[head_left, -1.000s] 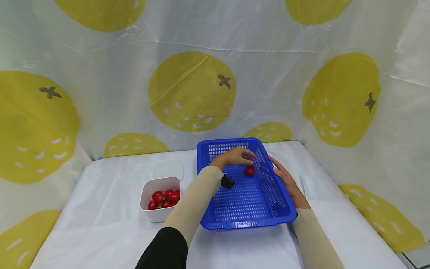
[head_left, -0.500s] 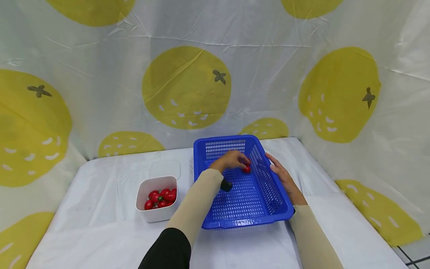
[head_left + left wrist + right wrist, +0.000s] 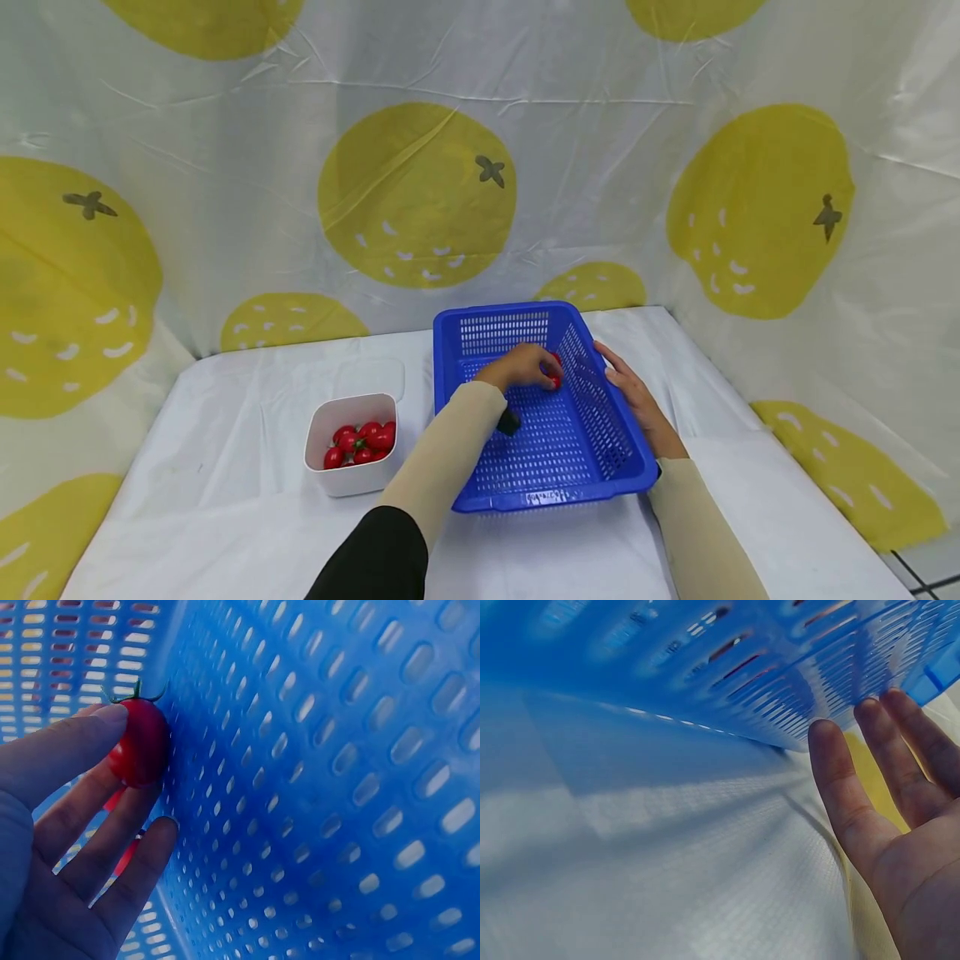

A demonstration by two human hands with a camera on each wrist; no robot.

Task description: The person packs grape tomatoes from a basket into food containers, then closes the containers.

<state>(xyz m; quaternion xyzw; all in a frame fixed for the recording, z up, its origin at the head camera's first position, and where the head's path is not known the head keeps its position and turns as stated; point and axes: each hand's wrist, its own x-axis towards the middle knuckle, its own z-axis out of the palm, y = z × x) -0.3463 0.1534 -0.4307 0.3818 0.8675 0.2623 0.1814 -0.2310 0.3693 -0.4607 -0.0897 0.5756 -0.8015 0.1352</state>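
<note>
My left hand (image 3: 522, 365) reaches down inside a blue perforated basket (image 3: 551, 498). In the left wrist view its thumb and fingers pinch a red cherry tomato (image 3: 144, 744) with a green stem top, close against the basket's side wall. More red shows behind the fingers, likely another tomato (image 3: 126, 857), mostly hidden. My right hand (image 3: 637, 400) is at the basket's right side. In the right wrist view its fairly straight fingers (image 3: 836, 769) touch the outside of the basket, which is tilted above the white cloth.
Left of the basket stands a white container (image 3: 351, 478) with several red tomatoes (image 3: 363, 445) in it. A pale translucent lid (image 3: 382, 377) lies behind it. A white cloth (image 3: 247, 433) covers the table, and a lemon-print curtain (image 3: 585, 183) hangs behind.
My left hand has lowered onto the tomatoes in the basket and its fingers have closed round one. The right hand stays at the basket's side. The head view has shifted slightly.
</note>
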